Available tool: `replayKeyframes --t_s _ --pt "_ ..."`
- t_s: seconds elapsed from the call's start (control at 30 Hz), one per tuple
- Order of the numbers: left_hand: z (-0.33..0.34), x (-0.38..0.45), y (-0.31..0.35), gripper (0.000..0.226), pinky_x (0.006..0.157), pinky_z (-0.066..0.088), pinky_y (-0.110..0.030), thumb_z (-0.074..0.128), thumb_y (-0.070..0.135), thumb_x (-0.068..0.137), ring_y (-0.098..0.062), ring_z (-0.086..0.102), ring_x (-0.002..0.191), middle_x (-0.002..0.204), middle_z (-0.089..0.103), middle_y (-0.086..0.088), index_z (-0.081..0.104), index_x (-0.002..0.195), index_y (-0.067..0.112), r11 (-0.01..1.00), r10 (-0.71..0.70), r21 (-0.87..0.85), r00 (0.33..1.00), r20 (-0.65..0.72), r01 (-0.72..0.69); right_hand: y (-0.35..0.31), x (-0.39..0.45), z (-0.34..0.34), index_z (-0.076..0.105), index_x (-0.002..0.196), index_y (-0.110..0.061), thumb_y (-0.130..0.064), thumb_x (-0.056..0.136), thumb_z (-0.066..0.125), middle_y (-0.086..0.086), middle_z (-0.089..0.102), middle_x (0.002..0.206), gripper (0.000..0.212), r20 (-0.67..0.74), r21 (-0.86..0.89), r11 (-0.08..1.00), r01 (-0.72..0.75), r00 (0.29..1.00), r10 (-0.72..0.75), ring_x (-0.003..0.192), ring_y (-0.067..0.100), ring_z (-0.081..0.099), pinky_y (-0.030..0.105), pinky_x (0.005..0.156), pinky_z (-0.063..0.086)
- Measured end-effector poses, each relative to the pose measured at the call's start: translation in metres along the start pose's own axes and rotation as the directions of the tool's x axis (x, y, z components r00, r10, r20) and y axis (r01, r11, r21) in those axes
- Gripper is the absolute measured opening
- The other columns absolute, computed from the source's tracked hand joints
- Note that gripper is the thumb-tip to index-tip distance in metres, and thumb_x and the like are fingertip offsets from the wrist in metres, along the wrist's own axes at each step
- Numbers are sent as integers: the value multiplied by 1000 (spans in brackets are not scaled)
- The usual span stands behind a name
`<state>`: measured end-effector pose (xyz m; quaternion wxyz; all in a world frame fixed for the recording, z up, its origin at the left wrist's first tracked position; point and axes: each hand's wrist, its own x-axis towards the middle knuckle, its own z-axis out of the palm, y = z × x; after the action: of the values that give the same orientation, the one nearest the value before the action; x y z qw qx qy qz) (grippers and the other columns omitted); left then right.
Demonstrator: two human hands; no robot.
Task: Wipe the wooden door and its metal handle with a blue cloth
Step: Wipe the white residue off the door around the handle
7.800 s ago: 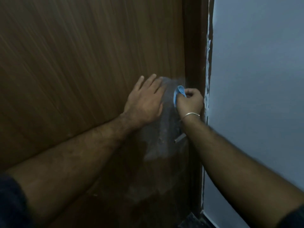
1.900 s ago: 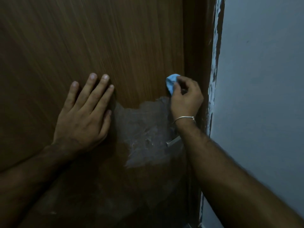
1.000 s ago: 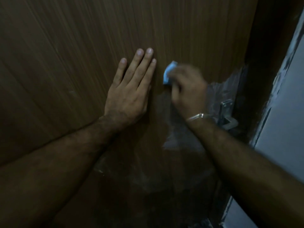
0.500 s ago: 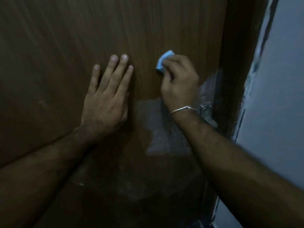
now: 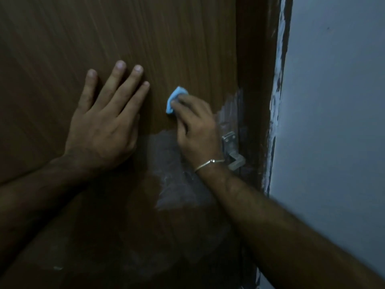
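Observation:
The brown wooden door fills the left and middle of the view. My right hand presses a small bunched blue cloth against the door, above a whitish smeared patch. Only a corner of the cloth shows past my fingers. The metal handle sits just right of my right wrist, partly hidden by it. My left hand lies flat on the door with its fingers spread, left of the cloth.
A dark door frame runs down the right of the door, with chipped paint along its edge. A pale grey-blue wall takes up the right side. A thin metal bangle circles my right wrist.
My right hand and the cloth have slid down the door, closer to the smeared patch. My left hand stays flat on the wood. The view has shifted slightly.

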<state>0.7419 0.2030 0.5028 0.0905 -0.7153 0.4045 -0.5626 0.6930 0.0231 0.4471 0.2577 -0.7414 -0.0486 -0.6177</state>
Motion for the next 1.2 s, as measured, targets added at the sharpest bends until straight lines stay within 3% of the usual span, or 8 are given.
replayKeyframes --t_s 0.07,0.2,0.37,0.6,0.77,0.97,1.07,1.2 --pt "2 5 3 55 124 4 -55 38 24 102 -30 15 155 166 24 -12 35 154 8 1000 14 -8 1000 21 -14 12 -19 -10 70 107 4 9 83 62 18 66 112 27 31 1 998 -68 997 68 106 29 60 28 99 45" --pt "5 16 8 55 123 4 -57 37 27 102 -32 14 155 165 25 -14 36 153 7 998 55 -27 997 54 -54 40 1 -21 66 112 3 4 88 58 16 63 115 26 -159 52 936 -348 922 352 108 16 56 34 95 52" --pt "12 35 23 54 122 10 -61 43 22 99 -34 19 154 164 30 -14 43 150 5 996 86 -29 996 36 -84 44 -17 -17 67 112 4 7 86 57 18 62 114 28 -62 4 972 -234 970 234 109 27 59 38 97 50" --pt "23 46 33 57 121 4 -60 40 29 99 -34 16 154 164 28 -15 40 151 6 994 109 -38 993 46 -107 65 17 -19 58 126 2 -5 93 53 16 55 130 34 -172 77 910 -406 894 414 120 24 53 36 101 50" --pt "20 45 33 56 121 8 -61 39 29 99 -34 19 154 163 30 -15 42 150 5 994 97 -48 993 60 -95 54 -12 -21 50 133 2 -7 94 52 16 47 139 40 -93 27 859 -511 854 511 127 24 47 36 107 44" --pt "22 46 33 56 122 8 -60 39 31 100 -33 19 154 163 30 -14 41 151 6 994 102 -53 994 48 -100 59 -5 -24 52 133 0 -9 96 51 14 54 137 38 -118 36 842 -539 834 539 127 20 51 19 104 39" --pt "19 44 34 56 122 10 -61 39 30 100 -33 19 154 163 30 -14 42 151 6 995 87 -52 994 63 -84 53 -15 -31 51 133 0 -8 96 50 14 53 138 38 -85 30 825 -565 821 565 127 20 51 19 104 38" --pt "17 47 33 56 122 9 -60 39 30 100 -32 18 154 164 30 -13 40 151 8 992 111 -64 990 82 -106 59 25 -30 56 129 0 -6 95 52 13 57 132 34 -117 29 886 -463 879 463 120 19 55 15 98 41"
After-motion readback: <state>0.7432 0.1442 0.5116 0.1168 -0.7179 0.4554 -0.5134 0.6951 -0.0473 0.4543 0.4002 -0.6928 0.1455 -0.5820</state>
